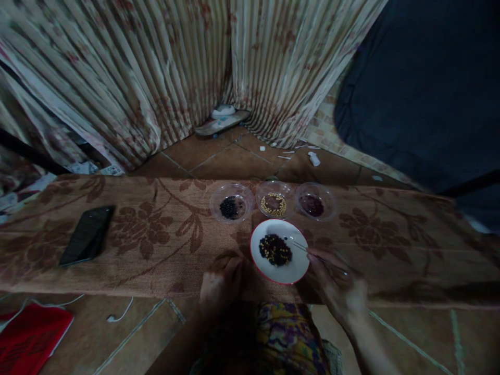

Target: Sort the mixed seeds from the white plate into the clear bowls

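Note:
My right hand [339, 284] is closed on metal tweezers [299, 246], whose tips reach over the right side of a white plate [269, 226] with a red rim. A single dark bean [285, 238] is at the tips; whether they pinch it I cannot tell. On the plate lies a pile of mixed dark and yellow beans [275, 250]. My left hand [221, 281] rests on the cloth left of the plate, fingers curled in, nothing visible in them. Behind the plate stand three clear bowls: black beans [229, 208], yellow beans [273, 204] and dark red beans [313, 206].
A patterned brown cloth [175, 271] covers the narrow table, and a black phone [88, 234] lies on its left part. Beyond are striped curtains [175, 62] and a tiled floor with small litter [313, 159]. Dark blue fabric [422, 94] hangs at right. Something red [35, 338] lies lower left.

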The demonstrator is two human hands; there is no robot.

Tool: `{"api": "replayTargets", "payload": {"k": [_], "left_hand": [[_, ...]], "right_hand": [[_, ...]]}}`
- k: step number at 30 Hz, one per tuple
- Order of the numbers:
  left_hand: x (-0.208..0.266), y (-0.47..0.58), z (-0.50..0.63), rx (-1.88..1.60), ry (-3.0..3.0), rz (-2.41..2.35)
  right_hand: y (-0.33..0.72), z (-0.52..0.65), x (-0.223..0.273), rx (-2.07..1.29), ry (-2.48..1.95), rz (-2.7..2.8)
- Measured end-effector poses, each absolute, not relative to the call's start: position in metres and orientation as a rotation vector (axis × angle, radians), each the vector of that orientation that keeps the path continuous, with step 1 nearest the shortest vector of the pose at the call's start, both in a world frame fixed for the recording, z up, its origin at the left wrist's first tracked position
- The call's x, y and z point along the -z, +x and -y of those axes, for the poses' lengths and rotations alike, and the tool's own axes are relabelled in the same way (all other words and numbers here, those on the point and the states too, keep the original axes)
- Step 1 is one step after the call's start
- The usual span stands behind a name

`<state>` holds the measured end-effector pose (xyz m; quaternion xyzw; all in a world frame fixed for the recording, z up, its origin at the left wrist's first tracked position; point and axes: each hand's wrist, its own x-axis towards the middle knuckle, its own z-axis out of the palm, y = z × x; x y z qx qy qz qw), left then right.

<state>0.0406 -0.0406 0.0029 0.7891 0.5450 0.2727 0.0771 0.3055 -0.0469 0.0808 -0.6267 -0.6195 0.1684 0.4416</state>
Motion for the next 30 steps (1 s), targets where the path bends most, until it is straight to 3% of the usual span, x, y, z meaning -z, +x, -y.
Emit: {"api": "replayTargets", "payload": {"k": [9,16,30], "left_hand": [[-0.006,0.042,0.042,-0.861,2.322,-1.613],[-0.006,0.044,0.043,-0.829,2.322,-1.655],[-0.009,0.043,0.043,-0.832,2.314,-1.632]], "right_hand": [[0.265,-0.006,-0.113,-0.326,-1.283,1.706],[0.229,-0.049,-0.113,-0.488,-1.225,1.791],[0.294,0.038,-0.087,-0.556,-1.651,1.283]]}}
